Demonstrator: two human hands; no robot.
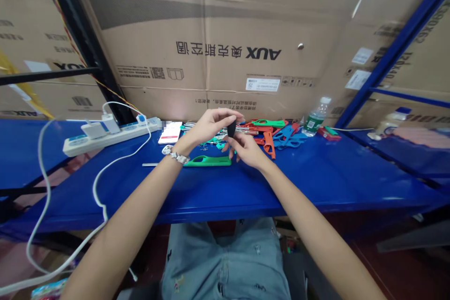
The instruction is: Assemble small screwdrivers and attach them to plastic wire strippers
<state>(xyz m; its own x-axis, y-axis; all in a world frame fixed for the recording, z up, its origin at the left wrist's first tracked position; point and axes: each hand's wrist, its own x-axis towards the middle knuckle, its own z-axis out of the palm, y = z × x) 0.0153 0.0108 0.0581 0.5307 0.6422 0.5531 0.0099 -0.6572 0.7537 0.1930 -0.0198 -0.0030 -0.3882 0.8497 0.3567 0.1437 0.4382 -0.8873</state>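
My left hand, with a metal watch or bracelet at the wrist, is closed on a small black handle-like piece. Just below and to the right, my right hand pinches at the lower end of the same piece; the exact contact is partly hidden by my fingers. Under the hands lies a green long-nosed lighter, its metal tube pointing left. Behind them, loose metal tubes and small teal parts are scattered. Red plastic lighter casings and blue lighter casings are heaped to the right.
A white power strip with plugs and cables lies left on the blue table. A white-and-red card lies near it. A clear green-labelled bottle and a red box stand right. A large cardboard sheet rises behind.
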